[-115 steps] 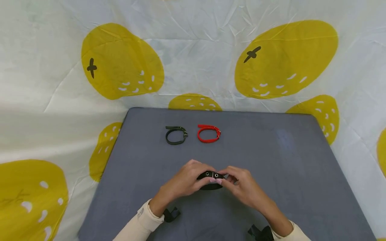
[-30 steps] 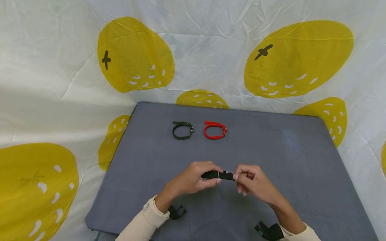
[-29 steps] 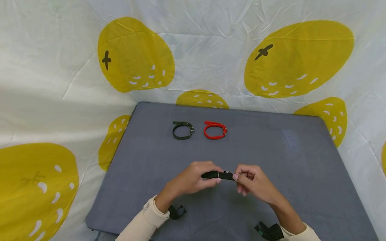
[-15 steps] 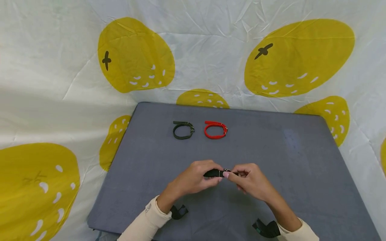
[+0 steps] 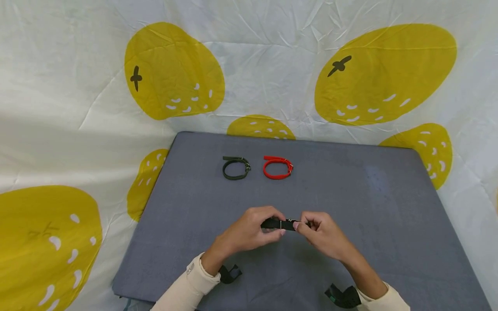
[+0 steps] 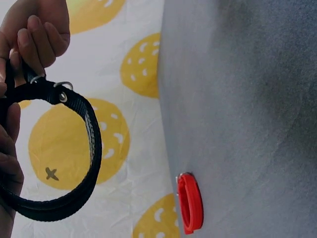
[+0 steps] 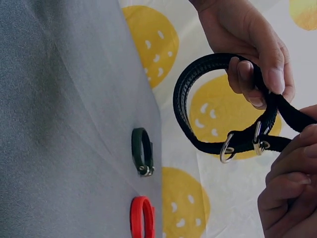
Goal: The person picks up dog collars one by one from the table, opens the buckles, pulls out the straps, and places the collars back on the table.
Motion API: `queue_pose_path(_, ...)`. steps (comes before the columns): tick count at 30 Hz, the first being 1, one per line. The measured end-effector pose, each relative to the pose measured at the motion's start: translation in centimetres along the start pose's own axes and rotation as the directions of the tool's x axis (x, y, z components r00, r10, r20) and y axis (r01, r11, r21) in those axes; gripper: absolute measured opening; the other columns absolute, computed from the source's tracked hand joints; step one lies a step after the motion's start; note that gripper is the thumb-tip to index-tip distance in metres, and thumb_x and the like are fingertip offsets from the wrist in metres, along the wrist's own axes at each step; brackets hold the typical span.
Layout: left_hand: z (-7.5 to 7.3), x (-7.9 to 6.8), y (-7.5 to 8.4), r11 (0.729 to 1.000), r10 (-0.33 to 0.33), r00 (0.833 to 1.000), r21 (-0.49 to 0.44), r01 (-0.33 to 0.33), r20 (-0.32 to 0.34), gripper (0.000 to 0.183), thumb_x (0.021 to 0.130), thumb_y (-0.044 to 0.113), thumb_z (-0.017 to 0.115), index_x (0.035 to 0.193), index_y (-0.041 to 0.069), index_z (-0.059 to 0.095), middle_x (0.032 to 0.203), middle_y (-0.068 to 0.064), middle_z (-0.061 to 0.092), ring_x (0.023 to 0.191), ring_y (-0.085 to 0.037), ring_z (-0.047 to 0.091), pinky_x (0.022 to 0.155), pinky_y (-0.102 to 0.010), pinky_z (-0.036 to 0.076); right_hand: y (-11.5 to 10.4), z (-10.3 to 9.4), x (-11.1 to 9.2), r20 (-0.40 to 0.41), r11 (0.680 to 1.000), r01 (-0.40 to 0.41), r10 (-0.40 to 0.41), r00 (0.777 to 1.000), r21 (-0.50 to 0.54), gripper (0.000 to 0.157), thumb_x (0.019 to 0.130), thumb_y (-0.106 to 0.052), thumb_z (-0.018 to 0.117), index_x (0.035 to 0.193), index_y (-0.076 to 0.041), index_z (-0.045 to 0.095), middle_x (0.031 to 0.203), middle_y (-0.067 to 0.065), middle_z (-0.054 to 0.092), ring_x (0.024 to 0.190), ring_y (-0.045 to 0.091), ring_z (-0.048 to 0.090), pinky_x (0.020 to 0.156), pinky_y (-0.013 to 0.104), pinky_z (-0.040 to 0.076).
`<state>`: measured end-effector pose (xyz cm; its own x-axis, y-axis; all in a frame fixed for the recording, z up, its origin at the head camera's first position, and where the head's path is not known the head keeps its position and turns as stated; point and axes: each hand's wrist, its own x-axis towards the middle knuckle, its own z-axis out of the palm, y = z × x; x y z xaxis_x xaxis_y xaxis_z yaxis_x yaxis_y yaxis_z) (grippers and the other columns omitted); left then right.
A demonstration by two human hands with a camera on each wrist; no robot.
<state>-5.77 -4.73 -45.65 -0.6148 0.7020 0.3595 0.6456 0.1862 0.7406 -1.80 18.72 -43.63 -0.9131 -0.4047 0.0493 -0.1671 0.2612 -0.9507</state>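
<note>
A black collar (image 5: 288, 225) with metal-rimmed eyelets is held above the table, bent into a ring. My left hand (image 5: 249, 231) grips its left side, thumb and fingers on opposite edges of the strap. With thumb and fingers my right hand (image 5: 324, 235) pinches the strap by the buckle side. In the right wrist view a silver buckle (image 7: 258, 140) and a D-ring (image 7: 227, 150) sit on the collar, between the two hands. Two strap lengths run from the buckle area into the right hand's fingers. The left wrist view shows the round loop (image 6: 96, 148) hanging open-centred.
On the grey table (image 5: 350, 194), toward the back, lie a dark green collar (image 5: 234, 177) and a red collar (image 5: 277, 177), both buckled into rings. A white cloth (image 5: 268, 77) with yellow fruit prints hangs behind. Black straps (image 5: 230, 274) circle both wrists.
Earlier both hands were close together over the eyelets. My right hand then pulled right, slid its thumb left along the strap, and now sits slightly right again. The left hand keeps its hold.
</note>
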Motion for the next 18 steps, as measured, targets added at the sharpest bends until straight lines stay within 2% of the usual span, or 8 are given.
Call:
queue_pose_path(5, -0.2, 0.0, 0.0, 1.0, -0.023, 1.0, 0.007, 0.023, -0.003, 0.021, 0.092, 0.019, 0.075, 0.108, 0.011, 0.065, 0.097, 0.002, 0.066, 0.077, -0.001, 0.056, 0.07, -0.012, 0.048, 0.2, -0.2, -0.1, 0.034, 0.999, 0.031, -0.032, 0.999, 0.03, 0.031, 0.103, -0.007, 0.055, 0.072, -0.009, 0.049, 0.052, 0.007, 0.034, 0.042, 0.002, 0.022, 0.036, 0.022, 0.023)
queue_pose_path(10, -0.1, -0.2, 0.2, 0.998, -0.052, 0.999, 0.029, 0.052, 0.008, 0.02, 0.091, 0.016, 0.075, 0.107, 0.011, 0.064, 0.097, 0.002, 0.066, 0.074, -0.002, 0.054, 0.068, -0.015, 0.049, 0.9, -0.5, -0.4, 0.071, 0.996, 0.087, -0.089, 0.993, 0.038, 0.023, 0.095, -0.005, 0.066, 0.078, -0.013, 0.053, 0.055, 0.008, 0.034, 0.044, 0.002, 0.024, 0.038, 0.022, 0.026)
queue_pose_path(15, 0.0, -0.3, 0.2, 0.996, -0.083, 0.996, 0.028, 0.082, 0.03, 0.019, 0.092, 0.018, 0.074, 0.107, 0.013, 0.064, 0.096, 0.004, 0.065, 0.075, -0.001, 0.055, 0.067, -0.015, 0.05, 1.1, -0.5, -0.5, 0.057, 0.997, 0.071, -0.069, 0.996, -0.027, 0.03, 0.093, -0.007, 0.07, 0.072, -0.019, 0.052, 0.056, 0.006, 0.035, 0.048, -0.002, 0.024, 0.04, 0.02, 0.027)
queue_pose_path(18, 0.2, -0.3, 0.1, 0.997, -0.076, 0.996, 0.019, 0.076, 0.038, 0.018, 0.093, 0.022, 0.074, 0.105, 0.014, 0.063, 0.092, 0.006, 0.064, 0.072, 0.002, 0.053, 0.065, -0.013, 0.047, 1.2, -0.5, -0.6, 0.081, 0.995, 0.086, -0.082, 0.993, -0.047, 0.035, 0.094, -0.006, 0.069, 0.07, -0.017, 0.047, 0.056, 0.005, 0.033, 0.048, -0.002, 0.023, 0.04, 0.021, 0.025)
